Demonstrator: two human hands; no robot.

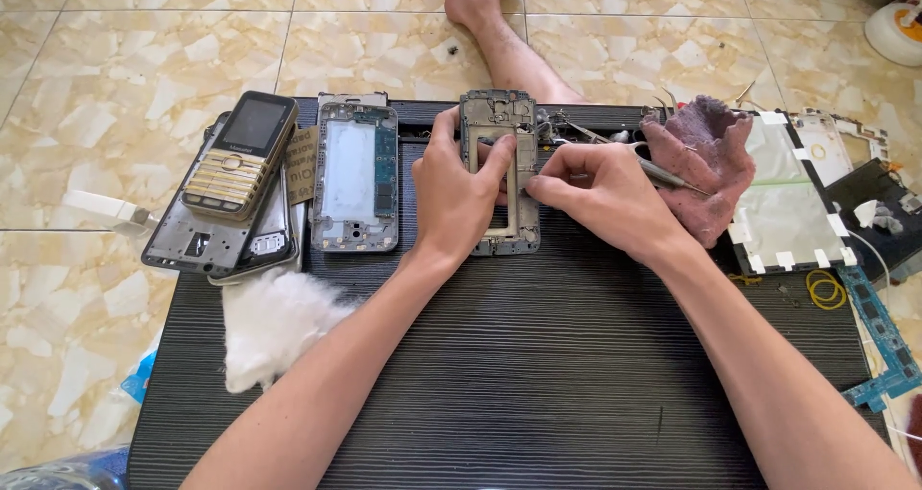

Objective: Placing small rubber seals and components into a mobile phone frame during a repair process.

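Fingers of our left hand close on the phone mid-frame at the board's far edge; our right hand pinches tweezers. We judge it light, thin, bendable: grip the side rails.

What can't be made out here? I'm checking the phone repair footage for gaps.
Head view only:
- Middle of the phone frame: covered by the left hand.
- Tweezers tip: hidden behind the right hand fingers.
- Circuit board: cut off by the right edge.
- Small parts behind the frame: too small.
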